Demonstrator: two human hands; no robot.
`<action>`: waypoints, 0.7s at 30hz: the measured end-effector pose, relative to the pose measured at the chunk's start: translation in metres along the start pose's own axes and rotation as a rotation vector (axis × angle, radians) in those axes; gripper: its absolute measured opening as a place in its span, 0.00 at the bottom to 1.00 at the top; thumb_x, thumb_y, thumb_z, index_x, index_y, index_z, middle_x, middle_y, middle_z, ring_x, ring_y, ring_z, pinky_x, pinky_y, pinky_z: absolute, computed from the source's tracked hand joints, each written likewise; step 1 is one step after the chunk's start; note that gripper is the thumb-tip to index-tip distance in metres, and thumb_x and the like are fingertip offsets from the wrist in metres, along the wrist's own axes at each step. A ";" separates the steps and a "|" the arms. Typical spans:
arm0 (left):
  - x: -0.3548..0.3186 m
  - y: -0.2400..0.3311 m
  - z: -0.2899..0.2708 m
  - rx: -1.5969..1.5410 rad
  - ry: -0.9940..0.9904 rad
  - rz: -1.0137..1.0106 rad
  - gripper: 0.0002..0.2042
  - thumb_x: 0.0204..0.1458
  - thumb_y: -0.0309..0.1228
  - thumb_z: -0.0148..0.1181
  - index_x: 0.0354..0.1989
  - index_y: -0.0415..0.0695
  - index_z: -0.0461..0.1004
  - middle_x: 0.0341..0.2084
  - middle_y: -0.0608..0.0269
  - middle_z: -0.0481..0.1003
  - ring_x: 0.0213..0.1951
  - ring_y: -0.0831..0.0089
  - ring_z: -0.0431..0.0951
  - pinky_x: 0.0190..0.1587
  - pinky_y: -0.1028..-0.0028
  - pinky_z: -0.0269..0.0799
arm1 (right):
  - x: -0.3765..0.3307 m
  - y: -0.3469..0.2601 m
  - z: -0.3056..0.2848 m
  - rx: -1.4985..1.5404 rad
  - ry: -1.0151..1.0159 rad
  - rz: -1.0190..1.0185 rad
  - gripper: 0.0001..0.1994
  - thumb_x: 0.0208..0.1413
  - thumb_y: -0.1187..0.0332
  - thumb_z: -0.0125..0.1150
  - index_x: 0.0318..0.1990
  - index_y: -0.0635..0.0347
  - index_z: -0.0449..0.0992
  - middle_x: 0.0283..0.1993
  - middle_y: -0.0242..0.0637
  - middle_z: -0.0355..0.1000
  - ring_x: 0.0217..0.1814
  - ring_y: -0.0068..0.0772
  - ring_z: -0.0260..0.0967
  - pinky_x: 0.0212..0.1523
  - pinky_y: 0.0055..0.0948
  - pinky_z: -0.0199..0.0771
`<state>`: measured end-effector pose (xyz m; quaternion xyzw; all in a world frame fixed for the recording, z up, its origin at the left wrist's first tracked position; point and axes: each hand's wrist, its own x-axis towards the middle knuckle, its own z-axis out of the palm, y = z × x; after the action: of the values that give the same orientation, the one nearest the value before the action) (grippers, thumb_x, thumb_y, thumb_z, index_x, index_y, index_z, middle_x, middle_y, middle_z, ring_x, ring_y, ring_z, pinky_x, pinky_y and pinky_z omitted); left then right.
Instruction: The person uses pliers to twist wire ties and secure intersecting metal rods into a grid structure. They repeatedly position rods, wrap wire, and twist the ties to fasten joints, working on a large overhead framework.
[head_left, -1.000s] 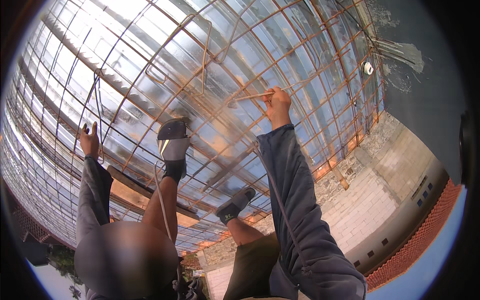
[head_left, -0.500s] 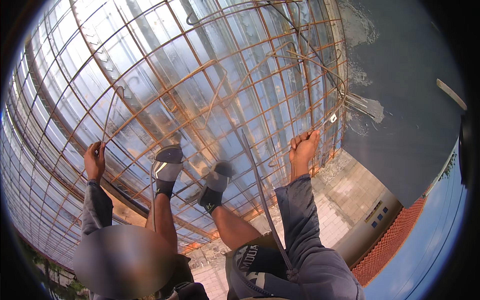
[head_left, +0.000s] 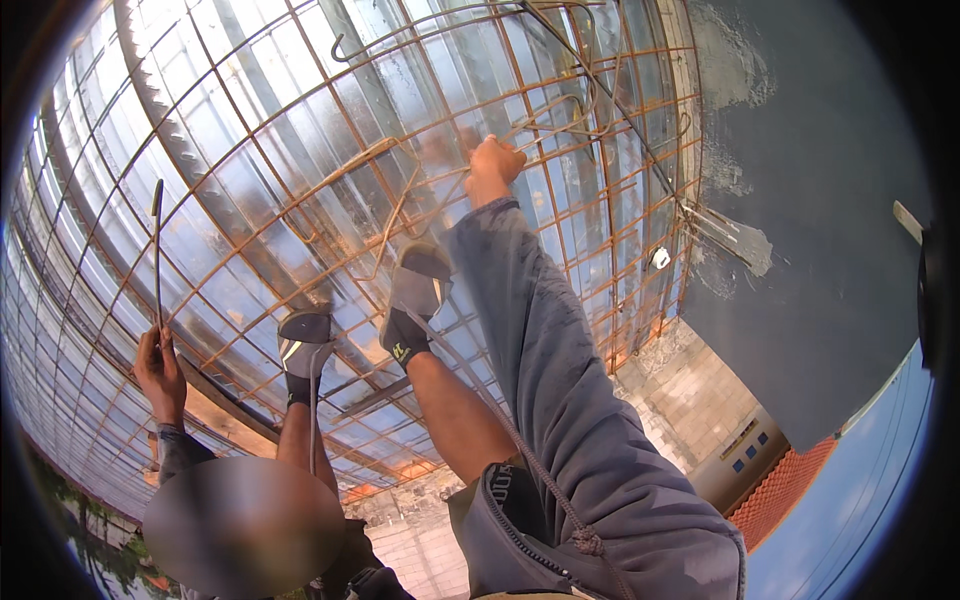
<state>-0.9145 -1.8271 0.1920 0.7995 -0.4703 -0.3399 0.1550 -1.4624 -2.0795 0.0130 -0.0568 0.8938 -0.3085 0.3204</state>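
Right hand (head_left: 492,168) far up the rusty rebar grid (head_left: 300,150), fingers wrapped on a thin bent bar (head_left: 545,105), apparently. Left hand (head_left: 160,368) low at left, fingers clamped round a dark curved rod (head_left: 157,250) standing upright. Both feet (head_left: 415,290) planted on the grid between the hands.

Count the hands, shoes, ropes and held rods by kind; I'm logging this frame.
Hands: 2, left hand, right hand gripping rebar mesh
Shoes: 2, left shoe, right shoe
Rope: 1
Dark rod: 1
Total: 6
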 end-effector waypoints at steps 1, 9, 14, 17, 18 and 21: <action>-0.007 0.006 0.000 0.029 0.005 -0.001 0.10 0.74 0.31 0.58 0.46 0.34 0.78 0.33 0.66 0.71 0.37 0.80 0.69 0.43 0.77 0.68 | 0.003 -0.003 -0.002 0.076 0.008 0.013 0.19 0.78 0.58 0.53 0.56 0.70 0.69 0.58 0.53 0.72 0.60 0.57 0.75 0.55 0.50 0.77; -0.062 0.034 0.012 -0.049 0.089 -0.151 0.14 0.76 0.36 0.57 0.50 0.35 0.79 0.33 0.70 0.72 0.35 0.83 0.68 0.38 0.78 0.66 | -0.024 -0.039 -0.101 0.309 -0.301 0.136 0.18 0.82 0.51 0.41 0.44 0.53 0.67 0.29 0.26 0.58 0.23 0.21 0.52 0.22 0.29 0.51; -0.066 0.036 0.023 -0.108 0.132 -0.296 0.15 0.75 0.38 0.59 0.52 0.36 0.81 0.35 0.73 0.75 0.37 0.84 0.71 0.41 0.78 0.68 | -0.031 -0.063 -0.084 0.410 -0.256 0.191 0.16 0.82 0.53 0.41 0.45 0.53 0.66 0.32 0.26 0.60 0.24 0.22 0.53 0.23 0.29 0.55; -0.061 0.039 0.032 -0.121 0.137 -0.327 0.15 0.74 0.38 0.60 0.53 0.36 0.81 0.36 0.72 0.76 0.39 0.84 0.71 0.43 0.78 0.68 | -0.020 -0.054 -0.027 0.447 -0.052 0.091 0.18 0.82 0.56 0.40 0.48 0.63 0.67 0.39 0.38 0.70 0.34 0.39 0.65 0.39 0.39 0.70; -0.061 0.037 0.032 -0.119 0.115 -0.348 0.16 0.74 0.39 0.60 0.53 0.36 0.81 0.36 0.71 0.77 0.39 0.84 0.72 0.44 0.78 0.69 | -0.019 -0.056 0.002 0.444 0.036 0.035 0.19 0.82 0.57 0.40 0.49 0.67 0.67 0.41 0.44 0.73 0.38 0.45 0.69 0.46 0.43 0.73; -0.061 0.041 0.040 -0.123 0.133 -0.312 0.16 0.74 0.39 0.60 0.53 0.36 0.81 0.36 0.70 0.77 0.39 0.82 0.72 0.44 0.77 0.69 | -0.049 -0.069 0.029 0.248 -0.008 -0.259 0.21 0.82 0.57 0.42 0.46 0.70 0.67 0.40 0.52 0.72 0.39 0.50 0.68 0.49 0.47 0.71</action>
<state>-0.9885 -1.7934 0.2110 0.8724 -0.3077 -0.3345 0.1798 -1.4126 -2.1353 0.0624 -0.1328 0.8328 -0.4549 0.2861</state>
